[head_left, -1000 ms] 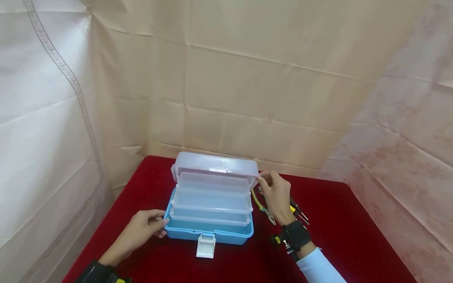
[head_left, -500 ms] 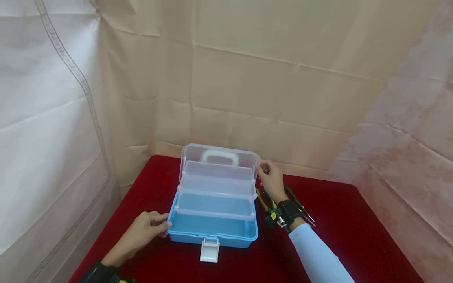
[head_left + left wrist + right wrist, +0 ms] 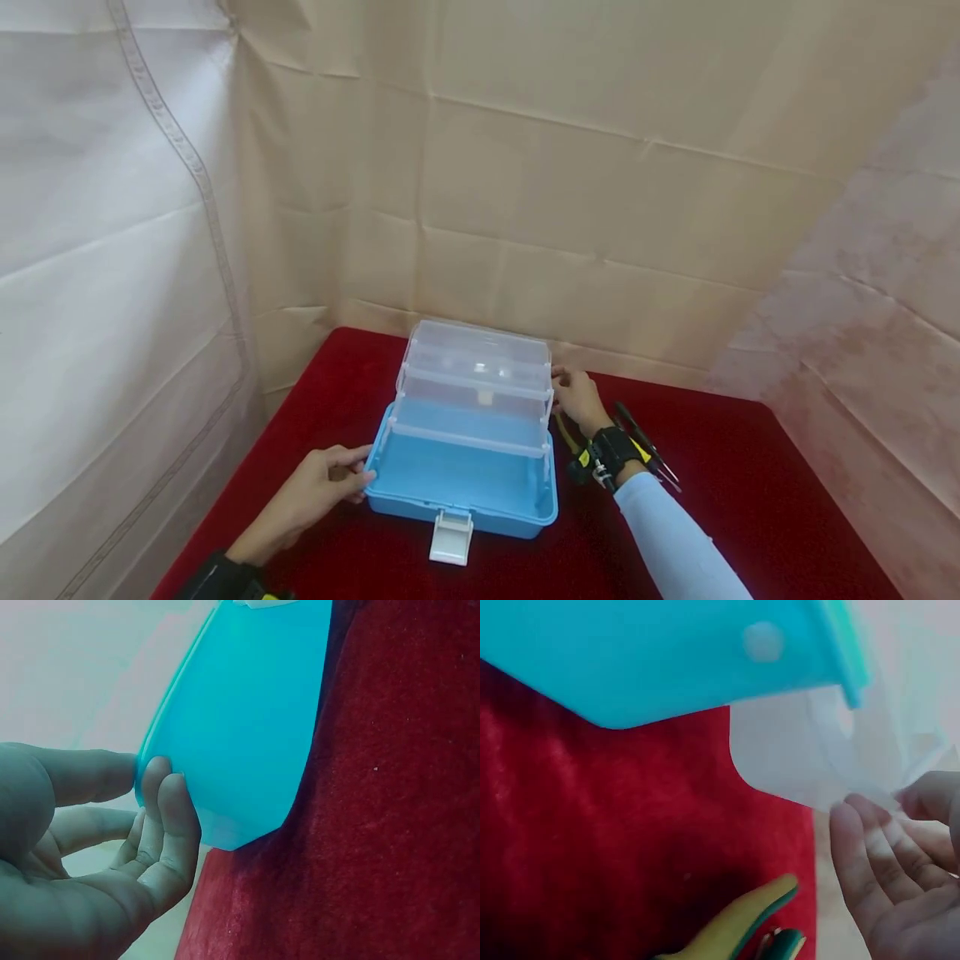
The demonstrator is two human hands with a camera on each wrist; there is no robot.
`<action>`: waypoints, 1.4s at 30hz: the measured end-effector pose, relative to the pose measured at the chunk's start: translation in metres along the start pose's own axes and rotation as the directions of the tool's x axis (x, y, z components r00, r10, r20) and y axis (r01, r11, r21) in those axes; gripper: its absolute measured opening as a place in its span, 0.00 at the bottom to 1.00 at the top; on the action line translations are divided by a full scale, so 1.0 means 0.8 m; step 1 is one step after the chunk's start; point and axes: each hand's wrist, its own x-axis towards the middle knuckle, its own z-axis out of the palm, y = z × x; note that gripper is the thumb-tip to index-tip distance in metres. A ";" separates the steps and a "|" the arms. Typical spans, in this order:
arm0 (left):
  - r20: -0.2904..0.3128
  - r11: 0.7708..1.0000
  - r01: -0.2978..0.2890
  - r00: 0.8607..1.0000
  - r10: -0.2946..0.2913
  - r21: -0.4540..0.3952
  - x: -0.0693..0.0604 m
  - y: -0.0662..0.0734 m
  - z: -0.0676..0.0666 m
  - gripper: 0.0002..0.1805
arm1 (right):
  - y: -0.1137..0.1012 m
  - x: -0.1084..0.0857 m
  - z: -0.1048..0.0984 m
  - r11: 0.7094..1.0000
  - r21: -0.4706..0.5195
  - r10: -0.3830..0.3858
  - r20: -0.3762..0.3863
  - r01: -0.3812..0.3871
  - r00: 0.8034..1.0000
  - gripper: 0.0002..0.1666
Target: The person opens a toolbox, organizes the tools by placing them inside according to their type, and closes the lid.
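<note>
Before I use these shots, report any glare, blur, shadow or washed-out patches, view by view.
Head: small glints on the clear plastic; left wrist: a dark shadow on the red cloth along the edge of the box, upper left washed out; right wrist: the box's rim looks blurred, and the clear plastic by the right fingers fades into pale surroundings.

probably pliers (image 3: pixel 733 924) right of box (image 3: pixel 506 522)

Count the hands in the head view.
2. The left hand holds the blue box near its left front corner; the right hand is at the right edge of the open clear lid. No other hand shows.
</note>
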 end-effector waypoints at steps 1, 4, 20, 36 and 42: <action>-0.001 1.000 0.004 1.000 -0.004 -0.003 0.001 0.000 0.001 0.31 | 0.003 -0.001 0.001 1.000 -0.011 0.013 0.015 -0.012 1.000 0.21; 0.011 1.000 0.005 1.000 -0.005 -0.005 0.004 0.000 0.005 0.31 | 0.017 -0.006 0.002 0.998 -0.046 0.041 0.036 -0.040 0.999 0.21; -0.049 0.978 -0.061 0.996 0.073 0.201 0.001 -0.001 -0.017 0.29 | 0.054 -0.071 -0.051 0.907 -0.418 -0.101 -0.092 0.054 0.991 0.18; -0.020 0.989 -0.045 0.999 0.048 0.142 -0.007 0.001 -0.033 0.33 | 0.159 -0.128 -0.155 0.871 -0.486 0.009 -0.141 -0.077 0.990 0.19; -0.009 0.992 -0.032 0.999 0.034 0.123 -0.007 -0.002 -0.031 0.32 | 0.149 -0.123 -0.145 0.867 -0.492 0.022 -0.132 -0.085 0.991 0.14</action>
